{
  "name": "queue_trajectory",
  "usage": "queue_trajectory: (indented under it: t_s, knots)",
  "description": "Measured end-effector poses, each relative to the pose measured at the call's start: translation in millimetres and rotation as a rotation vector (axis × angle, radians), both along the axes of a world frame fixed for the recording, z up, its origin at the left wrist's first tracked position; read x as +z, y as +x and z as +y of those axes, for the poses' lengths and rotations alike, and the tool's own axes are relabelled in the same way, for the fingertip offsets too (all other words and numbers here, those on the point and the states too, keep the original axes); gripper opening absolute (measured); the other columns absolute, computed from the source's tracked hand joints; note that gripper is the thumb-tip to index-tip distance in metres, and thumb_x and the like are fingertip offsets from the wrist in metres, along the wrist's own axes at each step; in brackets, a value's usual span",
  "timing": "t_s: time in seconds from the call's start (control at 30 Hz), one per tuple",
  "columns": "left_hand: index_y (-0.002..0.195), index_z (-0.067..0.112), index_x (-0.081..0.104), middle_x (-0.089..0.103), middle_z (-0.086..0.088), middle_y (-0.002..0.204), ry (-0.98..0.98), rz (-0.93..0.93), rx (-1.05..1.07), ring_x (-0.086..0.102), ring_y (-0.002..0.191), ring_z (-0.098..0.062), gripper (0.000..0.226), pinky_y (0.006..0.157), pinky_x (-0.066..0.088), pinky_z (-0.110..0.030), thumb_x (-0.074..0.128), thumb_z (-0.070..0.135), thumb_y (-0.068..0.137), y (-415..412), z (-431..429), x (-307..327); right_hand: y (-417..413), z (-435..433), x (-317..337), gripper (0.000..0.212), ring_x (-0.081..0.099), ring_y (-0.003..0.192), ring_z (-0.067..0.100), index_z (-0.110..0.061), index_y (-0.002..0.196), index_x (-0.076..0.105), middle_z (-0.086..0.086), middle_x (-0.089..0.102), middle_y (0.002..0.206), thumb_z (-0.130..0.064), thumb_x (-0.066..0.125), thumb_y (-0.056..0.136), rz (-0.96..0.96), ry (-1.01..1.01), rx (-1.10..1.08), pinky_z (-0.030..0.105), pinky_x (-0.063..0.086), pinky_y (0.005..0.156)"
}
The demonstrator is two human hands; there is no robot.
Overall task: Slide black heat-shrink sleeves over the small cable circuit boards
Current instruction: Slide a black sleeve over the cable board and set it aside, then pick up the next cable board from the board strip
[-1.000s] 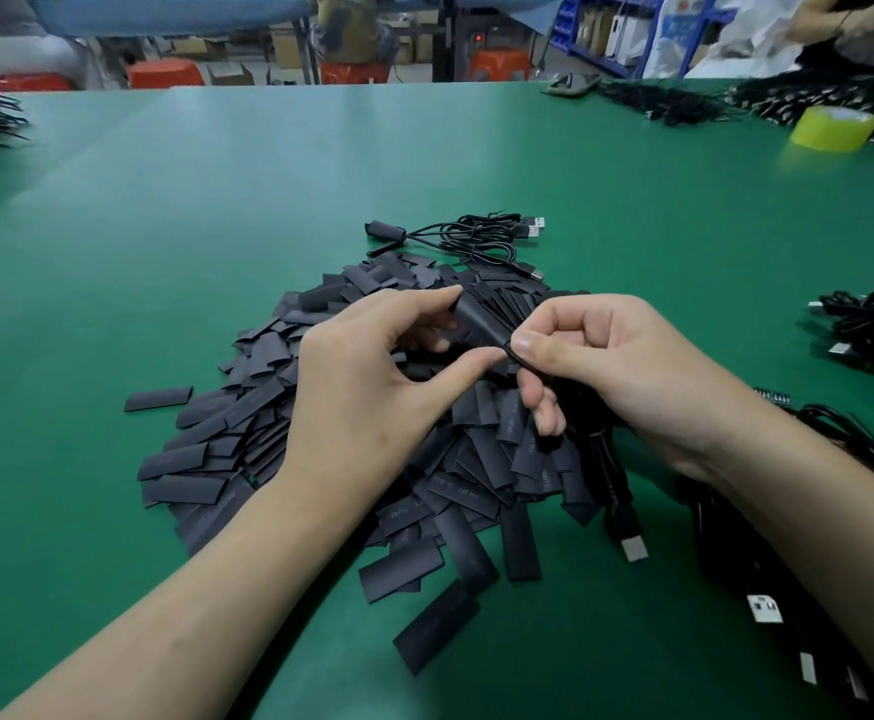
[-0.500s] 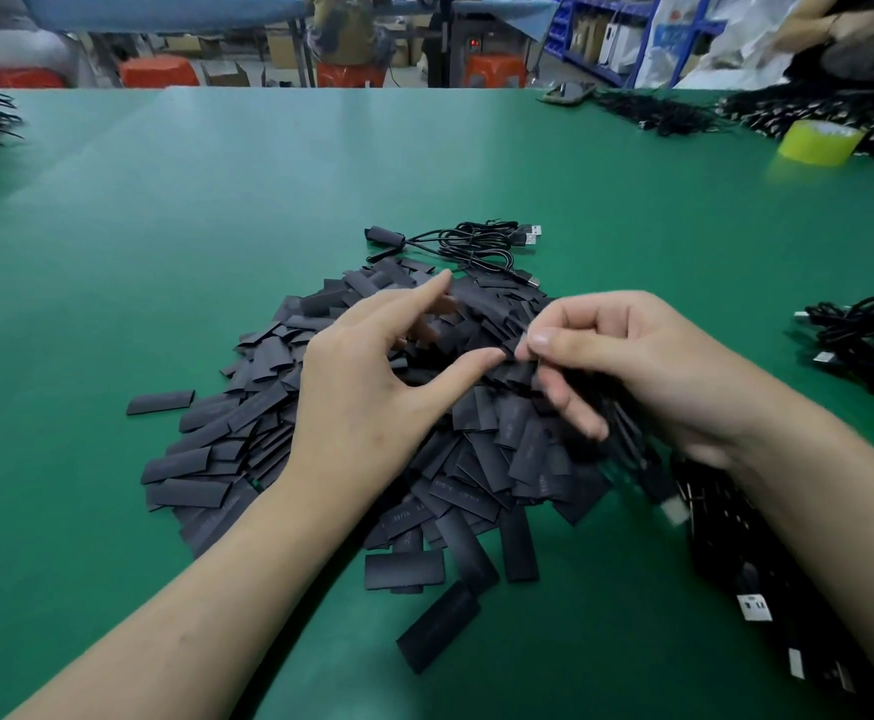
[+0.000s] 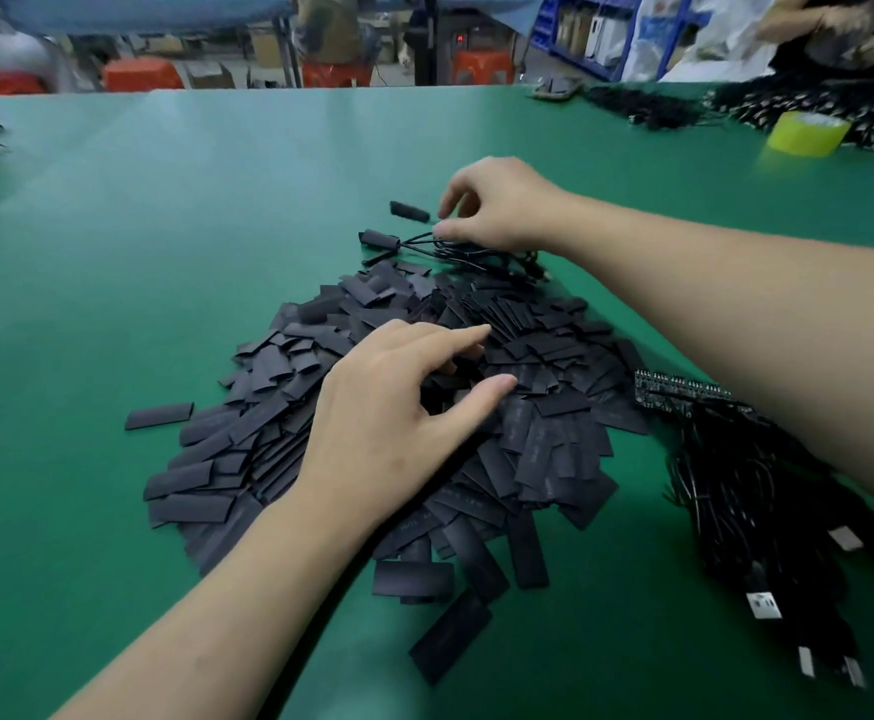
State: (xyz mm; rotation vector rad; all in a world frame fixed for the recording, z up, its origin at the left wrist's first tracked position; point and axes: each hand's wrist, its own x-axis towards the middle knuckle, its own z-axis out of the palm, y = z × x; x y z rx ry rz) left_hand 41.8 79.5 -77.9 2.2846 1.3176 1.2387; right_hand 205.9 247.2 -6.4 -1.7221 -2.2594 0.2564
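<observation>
The right hand point(image 3: 497, 210) reaches far across the table point(image 3: 112, 252). Its thumb and curled fingers seem to be pinched together on a sleeved cable point(image 3: 409, 211), though blur makes the grip hard to confirm. The covered end sticks out to the left, just above the done cables point(image 3: 455, 249).

The left hand point(image 3: 398, 407) lies spread and relaxed on the sleeves point(image 3: 554, 449), thumb and forefinger apart, holding nothing. To the right, bare boards point(image 3: 679, 389) head a bundle point(image 3: 736, 485) under the right forearm.

The sleeve is probably only slid on, not shrunk, so a careless drop could shake it off the board. The wire could also snag in the done cables and drag them. As the right forearm comes back it may sweep the boards or scatter the sleeves. The left hand may lift two stuck sleeves at once.
</observation>
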Motion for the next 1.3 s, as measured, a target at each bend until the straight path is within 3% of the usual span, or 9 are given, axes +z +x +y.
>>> queue_trajectory:
  t_s: [0.1,0.3,0.47,0.57,0.67,0.8,1.0,1.2,1.3]
  knots:
    - [0.121,0.026,0.075,0.073,0.016,0.102,-0.005,0.005,-0.004,0.064,0.096,-0.008,0.039,0.089,0.053,-0.033,0.070,0.048,0.089,-0.9,1.2,-0.6,-2.2,-9.2,-2.7,0.049,0.054,0.130,0.019,-0.015,0.138,0.059,0.004,0.060,0.141,-0.043,0.063,0.098,0.019,-0.046,0.069,0.026,0.039,0.107]
    - [0.115,0.025,0.078,0.074,0.015,0.101,-0.004,-0.003,-0.018,0.065,0.096,-0.009,0.034,0.088,0.054,-0.036,0.069,0.046,0.090,0.0,2.2,-2.6,60.8,-75.9,5.2,0.018,0.066,0.101,0.017,-0.020,0.104,0.073,-0.003,0.072,0.105,-0.035,0.067,0.095,-0.024,-0.060,0.060,0.036,0.050,0.097]
    - [0.112,0.024,0.079,0.074,0.014,0.099,0.007,0.009,-0.027,0.066,0.094,-0.011,0.031,0.085,0.056,-0.039,0.067,0.044,0.092,0.4,2.1,-3.6,114.9,-138.5,6.4,0.034,0.066,0.093,0.010,-0.028,0.099,0.067,-0.009,0.071,0.099,-0.057,0.072,0.082,-0.276,-0.407,-0.095,0.036,0.053,0.093]
    - [0.112,0.026,0.079,0.073,0.017,0.097,0.013,0.019,-0.035,0.065,0.092,-0.010,0.030,0.084,0.056,-0.039,0.066,0.044,0.092,0.9,1.2,-4.0,123.0,-157.4,1.9,0.051,0.062,0.093,0.006,-0.032,0.099,0.061,-0.013,0.065,0.098,-0.073,0.070,0.069,-0.305,-0.430,-0.175,0.031,0.051,0.087]
    - [0.113,0.027,0.078,0.072,0.020,0.098,0.014,0.022,-0.044,0.065,0.092,-0.007,0.034,0.084,0.056,-0.037,0.063,0.048,0.091,-0.1,0.5,-4.0,123.1,-162.8,-5.7,0.048,0.060,0.087,0.006,-0.031,0.093,0.059,-0.011,0.065,0.096,-0.072,0.071,0.070,-0.327,-0.388,-0.178,0.030,0.049,0.078]
    - [0.116,0.028,0.077,0.073,0.019,0.098,-0.001,0.030,-0.071,0.064,0.093,-0.006,0.031,0.085,0.055,-0.036,0.064,0.044,0.093,-1.7,1.6,-4.3,136.6,-161.8,-2.2,0.054,0.053,0.067,0.015,-0.029,0.086,0.057,-0.007,0.064,0.078,-0.070,0.079,0.058,-0.071,-0.368,-0.125,0.034,0.042,0.065]
    - [0.111,0.025,0.080,0.073,0.014,0.102,0.037,0.026,-0.162,0.064,0.098,-0.006,0.024,0.088,0.053,-0.035,0.065,0.039,0.098,0.0,0.0,-2.0,100.9,-159.7,20.8,0.053,0.048,0.065,0.007,-0.028,0.085,0.058,-0.011,0.057,0.071,-0.065,0.085,0.060,0.242,-0.306,0.185,0.024,0.036,0.059]
    - [0.090,0.031,0.081,0.074,0.014,0.079,-0.181,-0.178,-0.178,0.065,0.073,-0.005,0.010,0.068,0.048,-0.022,0.073,0.038,0.090,-2.1,1.4,1.2,28.3,-164.0,-7.8,0.042,0.052,0.066,0.000,-0.033,0.081,0.056,-0.009,0.064,0.080,-0.046,0.091,0.062,0.164,-0.176,0.260,0.017,0.041,0.061]
    - [0.083,0.030,0.081,0.074,0.013,0.073,-0.269,-0.221,-0.169,0.064,0.066,-0.007,0.007,0.062,0.048,-0.023,0.078,0.035,0.087,-4.4,4.4,-1.0,29.4,-165.8,-15.4,0.040,0.060,0.070,0.007,-0.031,0.085,0.061,-0.008,0.069,0.079,-0.054,0.085,0.061,0.287,-0.175,0.223,0.029,0.047,0.069]
